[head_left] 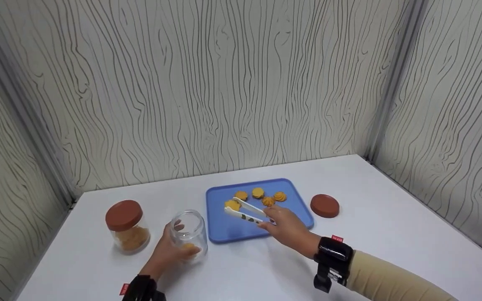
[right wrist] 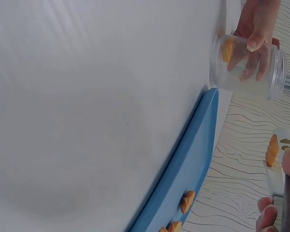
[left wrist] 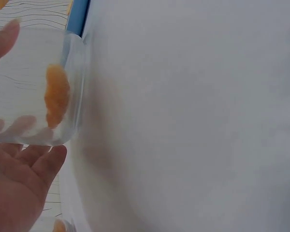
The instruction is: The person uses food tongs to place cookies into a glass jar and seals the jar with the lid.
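Note:
My left hand (head_left: 173, 251) grips a clear open jar (head_left: 190, 230) from the side, fingers and thumb curled round its wall. One orange-yellow piped cookie (left wrist: 57, 95) lies inside at the bottom of the jar. My right hand (head_left: 285, 225) holds white tongs (head_left: 247, 217) with dark leaf marks. Between the tong tips sits another cookie (right wrist: 272, 151), seen over the left part of a blue tray (head_left: 232, 230). Several more cookies (head_left: 258, 192) rest on the tray's far half.
A second jar (head_left: 130, 236), capped with a red-brown lid (head_left: 124, 214) and holding cookies, stands at the left. A loose red-brown lid (head_left: 324, 205) lies right of the tray. Wood-patterned panels (head_left: 224, 83) rise behind and beside the white table (head_left: 266, 271).

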`<move>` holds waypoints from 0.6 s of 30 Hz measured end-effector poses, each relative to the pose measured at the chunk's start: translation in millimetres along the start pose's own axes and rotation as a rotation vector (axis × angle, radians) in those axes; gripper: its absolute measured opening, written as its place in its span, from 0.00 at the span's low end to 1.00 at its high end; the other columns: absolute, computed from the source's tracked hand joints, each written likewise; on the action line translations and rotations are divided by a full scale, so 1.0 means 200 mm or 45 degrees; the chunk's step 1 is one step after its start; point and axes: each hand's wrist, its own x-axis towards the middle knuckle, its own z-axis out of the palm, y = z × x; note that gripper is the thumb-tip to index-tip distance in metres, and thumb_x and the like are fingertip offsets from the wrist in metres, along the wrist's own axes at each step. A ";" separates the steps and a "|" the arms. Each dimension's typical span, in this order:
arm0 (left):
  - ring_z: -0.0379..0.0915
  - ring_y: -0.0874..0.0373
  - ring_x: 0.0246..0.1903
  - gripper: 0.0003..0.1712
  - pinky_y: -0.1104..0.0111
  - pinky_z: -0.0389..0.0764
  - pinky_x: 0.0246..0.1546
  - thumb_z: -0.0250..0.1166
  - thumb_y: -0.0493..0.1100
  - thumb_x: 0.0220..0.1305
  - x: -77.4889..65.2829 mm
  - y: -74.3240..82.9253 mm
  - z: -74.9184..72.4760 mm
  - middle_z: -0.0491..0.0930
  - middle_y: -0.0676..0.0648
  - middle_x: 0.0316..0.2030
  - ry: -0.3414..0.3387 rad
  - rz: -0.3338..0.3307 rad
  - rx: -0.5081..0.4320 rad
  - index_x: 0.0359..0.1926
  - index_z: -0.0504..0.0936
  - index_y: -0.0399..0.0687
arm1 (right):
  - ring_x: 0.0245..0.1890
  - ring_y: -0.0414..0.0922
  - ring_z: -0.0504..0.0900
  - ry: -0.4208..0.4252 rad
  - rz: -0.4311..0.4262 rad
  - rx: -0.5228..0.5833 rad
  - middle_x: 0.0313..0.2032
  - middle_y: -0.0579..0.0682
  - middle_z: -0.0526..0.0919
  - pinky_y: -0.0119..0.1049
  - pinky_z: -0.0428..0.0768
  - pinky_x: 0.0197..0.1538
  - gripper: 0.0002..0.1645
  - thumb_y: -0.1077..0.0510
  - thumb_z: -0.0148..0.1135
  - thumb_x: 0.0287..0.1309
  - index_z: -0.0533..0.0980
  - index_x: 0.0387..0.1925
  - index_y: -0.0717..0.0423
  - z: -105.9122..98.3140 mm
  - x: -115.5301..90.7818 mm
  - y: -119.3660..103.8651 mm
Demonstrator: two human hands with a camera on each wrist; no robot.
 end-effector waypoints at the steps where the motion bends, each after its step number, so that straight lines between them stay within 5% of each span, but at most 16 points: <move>1: 0.58 0.36 0.64 0.59 0.44 0.58 0.65 0.81 0.40 0.41 0.00 0.00 0.00 0.65 0.31 0.64 0.000 -0.005 0.002 0.68 0.54 0.31 | 0.31 0.42 0.71 0.004 -0.010 0.007 0.32 0.45 0.74 0.32 0.73 0.31 0.13 0.56 0.65 0.61 0.78 0.40 0.63 0.00 0.00 0.00; 11: 0.57 0.36 0.65 0.60 0.42 0.58 0.64 0.81 0.45 0.42 0.00 0.01 0.01 0.62 0.33 0.66 -0.022 -0.100 0.018 0.69 0.52 0.34 | 0.33 0.42 0.71 -0.016 -0.064 0.068 0.34 0.45 0.75 0.32 0.72 0.34 0.17 0.53 0.63 0.63 0.79 0.46 0.63 0.01 0.01 -0.09; 18: 0.57 0.36 0.65 0.62 0.41 0.59 0.63 0.81 0.48 0.43 0.01 0.01 0.02 0.61 0.34 0.67 -0.026 -0.130 0.066 0.70 0.50 0.36 | 0.28 0.40 0.68 -0.006 -0.198 0.112 0.28 0.42 0.71 0.31 0.68 0.31 0.14 0.54 0.63 0.63 0.80 0.42 0.62 0.04 0.03 -0.16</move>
